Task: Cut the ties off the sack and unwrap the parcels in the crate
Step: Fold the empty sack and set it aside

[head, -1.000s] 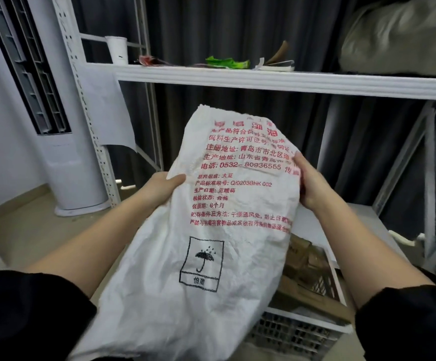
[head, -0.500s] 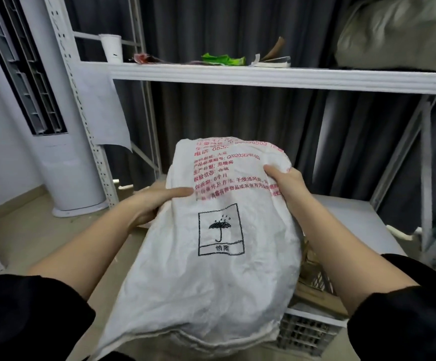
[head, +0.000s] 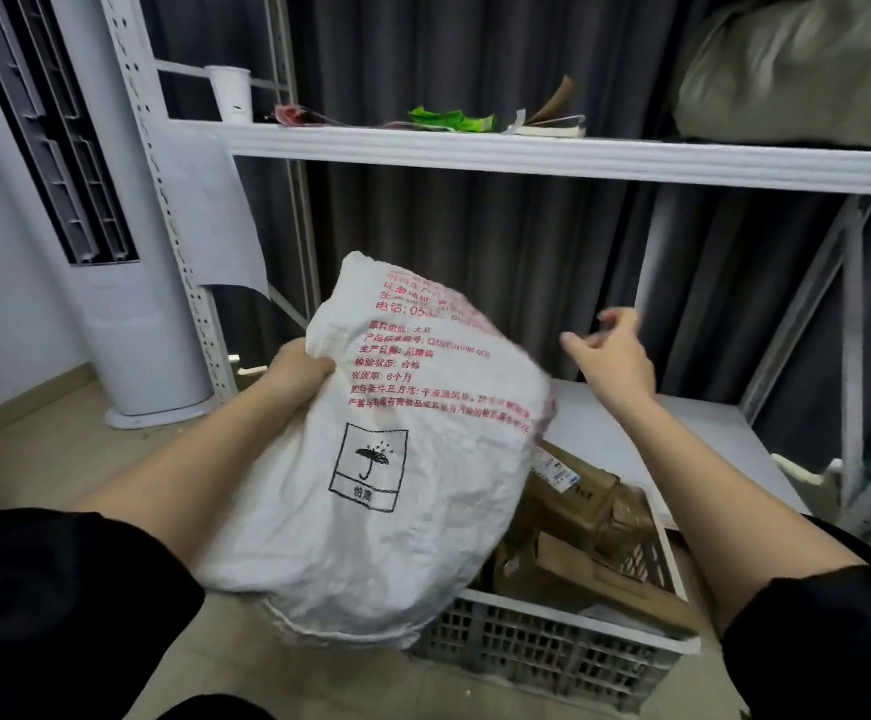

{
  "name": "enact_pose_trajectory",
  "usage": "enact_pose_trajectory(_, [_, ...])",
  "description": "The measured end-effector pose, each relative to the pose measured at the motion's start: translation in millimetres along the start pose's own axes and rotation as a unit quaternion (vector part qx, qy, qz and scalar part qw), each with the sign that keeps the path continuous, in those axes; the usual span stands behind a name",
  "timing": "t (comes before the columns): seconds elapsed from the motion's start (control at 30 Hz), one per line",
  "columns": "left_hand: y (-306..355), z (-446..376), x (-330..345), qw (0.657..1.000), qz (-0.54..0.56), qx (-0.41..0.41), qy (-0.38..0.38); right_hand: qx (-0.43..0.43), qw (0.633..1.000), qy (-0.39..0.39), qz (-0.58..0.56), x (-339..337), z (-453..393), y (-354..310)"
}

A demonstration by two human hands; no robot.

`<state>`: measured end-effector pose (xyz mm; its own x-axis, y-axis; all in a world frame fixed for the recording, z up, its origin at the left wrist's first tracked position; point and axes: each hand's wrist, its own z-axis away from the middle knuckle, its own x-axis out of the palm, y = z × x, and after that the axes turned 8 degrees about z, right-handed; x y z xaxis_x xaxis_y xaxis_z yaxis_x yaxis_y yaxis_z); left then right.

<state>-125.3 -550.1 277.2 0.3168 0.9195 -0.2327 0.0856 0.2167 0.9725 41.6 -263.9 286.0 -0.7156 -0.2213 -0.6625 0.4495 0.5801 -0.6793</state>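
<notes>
**Now: sack in the left hand, right hand free above the crate**

Leftmost stands a tall white cylindrical air-conditioner tower (head: 126, 283) on the tan floor, just beside the perforated white steel upright of the shelving rack (head: 163, 210); bare floor lies open in front of both. The left hand (head: 295, 374) comes next, its fingers (head: 319, 367) clenched on the left edge of the crumpled white woven plastic sack with red print and a black umbrella mark (head: 397, 459). That sack hangs in the air, its lower edge drooping over the near left corner of the white plastic lattice crate (head: 552, 652). Brown cardboard parcels (head: 578, 511) lie heaped inside the crate, their edges showing past the sack's right side. Above the crate, clear of the sack's blurred right edge, the right hand (head: 612, 358) is in open air with fingers released, loosely spread, grasping nothing. Behind it, a low white shelf board (head: 682, 439) stretches right to the rack's far post.
</notes>
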Motion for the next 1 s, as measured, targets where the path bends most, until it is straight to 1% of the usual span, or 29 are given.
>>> enact_pose_trajectory(0.03, [2,0,5,0.999,-0.04,0.03,0.019,-0.072,0.996,-0.053,-0.002,1,0,-7])
enact_pose_trajectory(0.07, [4,2,11,0.994,-0.087,0.068,0.019,-0.145,0.983,-0.112,0.003,3,1,-16])
enact_pose_trajectory(0.1, [6,5,18,0.983,-0.144,0.109,0.014,-0.216,0.962,-0.165,0.037,6,4,-27])
enact_pose_trajectory(0.13, [8,8,25,0.968,-0.2,0.149,0.013,-0.275,0.937,-0.198,0.089,9,9,-38])
enact_pose_trajectory(0.17, [11,13,30,0.952,-0.244,0.183,0.016,-0.318,0.915,-0.211,0.131,14,14,-46])
enact_pose_trajectory(0.2, [16,17,34,0.938,-0.27,0.218,0.019,-0.342,0.903,-0.215,0.149,19,19,-52])
enact_pose_trajectory(0.23, [19,20,34,0.928,-0.28,0.245,0.013,-0.353,0.899,-0.214,0.144,23,23,-56])
enact_pose_trajectory(0.27, [24,23,35,0.919,-0.276,0.282,0.003,-0.352,0.903,-0.211,0.128,28,26,-57])
enact_pose_trajectory(0.37, [40,33,29,0.903,-0.237,0.357,-0.035,-0.334,0.916,-0.208,0.083,38,37,-56])
enact_pose_trajectory(0.43, [51,43,26,0.893,-0.223,0.387,-0.06,-0.308,0.922,-0.23,0.035,42,41,-55])
enact_pose_trajectory(0.5, [58,49,27,0.891,-0.208,0.397,-0.073,-0.271,0.922,-0.273,-0.042,37,43,-56])
enact_pose_trajectory(0.57, [63,55,32,0.888,-0.189,0.415,-0.064,-0.24,0.905,-0.331,-0.12,31,45,-61])
enact_pose_trajectory(0.63, [65,58,41,0.876,-0.167,0.449,-0.057,-0.246,0.874,-0.379,-0.181,26,52,-67])
enact_pose_trajectory(0.67, [67,59,44,0.866,-0.158,0.472,-0.05,-0.248,0.863,-0.392,-0.199,25,55,-68])
enact_pose_trajectory(0.73, [68,61,46,0.839,-0.163,0.519,-0.025,-0.23,0.857,-0.415,-0.2,20,63,-70])
enact_pose_trajectory(0.77, [69,60,44,0.82,-0.183,0.542,-0.012,-0.213,0.859,-0.426,-0.189,18,65,-70])
enact_pose_trajectory(0.8, [69,59,43,0.795,-0.216,0.568,0.0,-0.192,0.868,-0.421,-0.182,18,66,-69])
enact_pose_trajectory(0.83, [69,55,43,0.768,-0.258,0.586,0.011,-0.167,0.881,-0.401,-0.185,18,67,-67])
enact_pose_trajectory(0.87, [70,50,44,0.752,-0.308,0.582,0.024,-0.14,0.899,-0.368,-0.191,22,65,-65])
enact_pose_trajectory(0.9, [70,45,46,0.759,-0.357,0.544,0.034,-0.111,0.916,-0.331,-0.197,26,61,-62])
enact_pose_trajectory(0.93, [70,42,48,0.787,-0.391,0.476,0.041,-0.085,0.932,-0.293,-0.196,29,58,-59])
enact_pose_trajectory(0.97, [69,39,48,0.823,-0.41,0.39,0.049,-0.06,0.948,-0.255,-0.182,32,53,-55])
enact_pose_trajectory(1.0, [66,36,47,0.85,-0.416,0.318,0.059,-0.04,0.961,-0.22,-0.163,34,48,-51])
